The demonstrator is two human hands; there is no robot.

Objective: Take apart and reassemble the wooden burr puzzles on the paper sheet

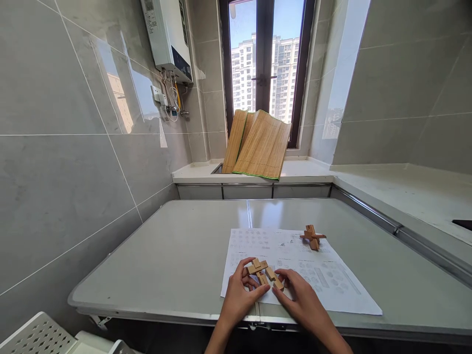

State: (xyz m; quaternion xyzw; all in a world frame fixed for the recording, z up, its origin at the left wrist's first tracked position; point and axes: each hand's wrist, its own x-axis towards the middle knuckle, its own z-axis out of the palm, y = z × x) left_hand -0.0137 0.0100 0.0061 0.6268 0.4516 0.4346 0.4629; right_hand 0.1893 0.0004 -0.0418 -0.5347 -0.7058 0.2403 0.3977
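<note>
My left hand (236, 297) is closed on a few light wooden burr puzzle pieces (257, 266) that sit crosswise together, thumb in front and fingers behind. Between the thumb and fingers of my right hand (303, 297) is a single notched wooden puzzle piece (274, 278), tilted down to the right. Its upper end is close beside the joined pieces; whether they touch I cannot tell. Both hands are just above the near part of a printed paper sheet (346, 295). On the sheet's far right corner stands a darker, cross-shaped wooden puzzle (312, 238).
The sheet lies on a pale folding table (147, 260) with a centre seam. Beyond it, folded bamboo mats (261, 145) lean by the window on a white ledge (306, 169). A water heater (167, 39) hangs on the left wall. A white perforated chair (37, 334) is at lower left.
</note>
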